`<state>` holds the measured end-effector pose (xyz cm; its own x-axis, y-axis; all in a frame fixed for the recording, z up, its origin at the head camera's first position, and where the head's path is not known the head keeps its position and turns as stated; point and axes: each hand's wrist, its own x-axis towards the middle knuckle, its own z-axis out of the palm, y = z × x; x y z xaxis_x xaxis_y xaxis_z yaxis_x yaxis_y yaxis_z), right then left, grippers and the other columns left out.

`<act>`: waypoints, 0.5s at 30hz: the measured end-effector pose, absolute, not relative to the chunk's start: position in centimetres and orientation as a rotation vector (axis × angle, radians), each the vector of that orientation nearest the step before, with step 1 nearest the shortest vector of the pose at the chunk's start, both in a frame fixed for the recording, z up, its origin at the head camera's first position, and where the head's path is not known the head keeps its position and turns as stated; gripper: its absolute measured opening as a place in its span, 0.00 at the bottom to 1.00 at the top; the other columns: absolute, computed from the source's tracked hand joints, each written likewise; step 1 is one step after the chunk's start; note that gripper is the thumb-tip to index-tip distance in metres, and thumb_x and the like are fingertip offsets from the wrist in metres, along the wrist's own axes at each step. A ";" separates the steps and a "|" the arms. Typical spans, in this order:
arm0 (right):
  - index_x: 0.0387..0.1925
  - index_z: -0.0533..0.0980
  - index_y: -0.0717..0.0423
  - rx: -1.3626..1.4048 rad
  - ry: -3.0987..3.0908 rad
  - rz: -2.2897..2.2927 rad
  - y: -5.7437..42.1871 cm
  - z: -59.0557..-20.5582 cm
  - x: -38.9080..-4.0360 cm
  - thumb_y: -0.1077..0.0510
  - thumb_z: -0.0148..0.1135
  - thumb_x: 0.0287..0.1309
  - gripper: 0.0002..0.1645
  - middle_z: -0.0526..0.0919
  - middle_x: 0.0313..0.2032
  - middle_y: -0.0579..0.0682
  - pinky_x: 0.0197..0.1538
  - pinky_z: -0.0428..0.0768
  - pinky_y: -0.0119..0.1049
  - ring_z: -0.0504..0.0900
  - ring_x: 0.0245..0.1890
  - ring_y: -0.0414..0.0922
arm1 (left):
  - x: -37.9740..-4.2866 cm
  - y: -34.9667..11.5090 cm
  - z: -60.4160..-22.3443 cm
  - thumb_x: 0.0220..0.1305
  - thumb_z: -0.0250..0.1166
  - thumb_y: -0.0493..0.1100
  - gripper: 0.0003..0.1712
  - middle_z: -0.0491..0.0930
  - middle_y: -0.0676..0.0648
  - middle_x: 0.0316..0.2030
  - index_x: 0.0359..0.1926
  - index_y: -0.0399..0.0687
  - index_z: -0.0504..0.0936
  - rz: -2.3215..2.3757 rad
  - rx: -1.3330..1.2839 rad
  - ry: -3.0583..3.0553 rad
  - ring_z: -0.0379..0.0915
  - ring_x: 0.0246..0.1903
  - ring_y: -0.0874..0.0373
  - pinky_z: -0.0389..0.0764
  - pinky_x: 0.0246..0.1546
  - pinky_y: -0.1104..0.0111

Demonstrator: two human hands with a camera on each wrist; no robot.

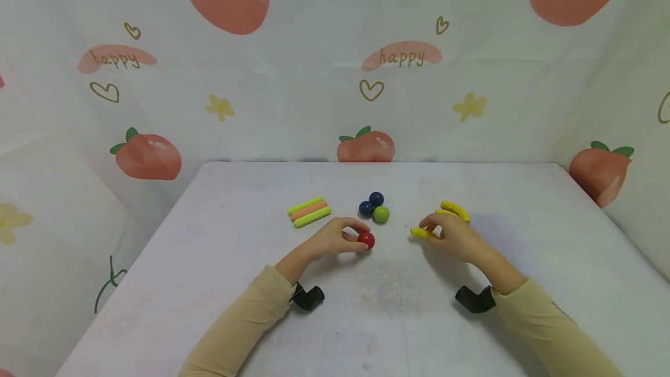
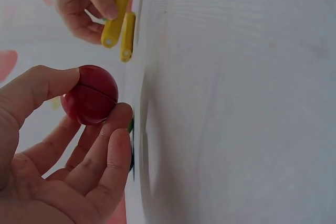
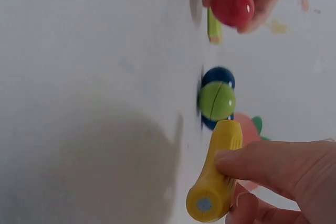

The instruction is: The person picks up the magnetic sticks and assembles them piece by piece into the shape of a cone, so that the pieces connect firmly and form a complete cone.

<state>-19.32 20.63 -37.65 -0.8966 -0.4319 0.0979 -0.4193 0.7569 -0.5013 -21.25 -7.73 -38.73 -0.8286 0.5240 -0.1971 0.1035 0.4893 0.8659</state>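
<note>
Between thumb and fingers, my left hand (image 1: 335,238) pinches a glossy red ball (image 1: 366,240); in the left wrist view a thin dark seam runs round the ball (image 2: 94,95). On the right side, my right hand (image 1: 456,237) grips a yellow banana-like piece (image 1: 420,232) by thumb and fingertips. The right wrist view shows a pale round spot on the end of this yellow piece (image 3: 214,174). Just beyond the right hand, more yellow curved pieces (image 1: 456,210) lie on the table, partly hidden by the hand.
Behind the hands, two dark blue balls (image 1: 376,198) and a green ball (image 1: 381,214) sit close together on the white table (image 1: 387,330). Left of them lie two yellow-green sticks (image 1: 312,217) with an orange stick (image 1: 309,209) between. A printed cloth (image 1: 293,74) hangs at the back.
</note>
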 end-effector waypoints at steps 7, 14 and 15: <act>0.42 0.77 0.61 -0.730 2.879 -0.838 18.9 -37.5 -18.5 0.66 0.63 0.51 0.14 0.82 0.36 0.54 0.29 0.71 0.26 0.68 0.23 0.38 | -20.8 -7.5 -38.6 0.56 0.67 0.42 0.20 0.76 0.44 0.50 0.51 0.45 0.76 1.328 0.511 2.259 0.79 0.41 0.59 0.76 0.43 0.70; 0.44 0.77 0.60 -0.735 2.811 -0.892 17.5 -37.4 -17.9 0.65 0.63 0.53 0.14 0.81 0.37 0.53 0.28 0.71 0.26 0.68 0.24 0.38 | -20.6 -7.2 -38.8 0.56 0.68 0.43 0.19 0.76 0.46 0.48 0.49 0.47 0.76 1.329 0.525 2.231 0.79 0.39 0.59 0.77 0.45 0.68; 0.43 0.77 0.60 -0.743 2.807 -0.895 17.4 -37.4 -17.8 0.65 0.63 0.53 0.14 0.81 0.37 0.53 0.28 0.71 0.26 0.68 0.24 0.38 | -20.6 -7.1 -38.9 0.56 0.68 0.43 0.19 0.76 0.47 0.48 0.49 0.47 0.76 1.329 0.522 2.226 0.79 0.39 0.59 0.77 0.45 0.68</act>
<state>-17.80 17.40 -37.37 -0.8754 -0.4809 0.0489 -0.4204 0.7076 -0.5679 -20.57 -7.13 -38.85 -0.8061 0.5516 -0.2143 0.0730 0.4520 0.8890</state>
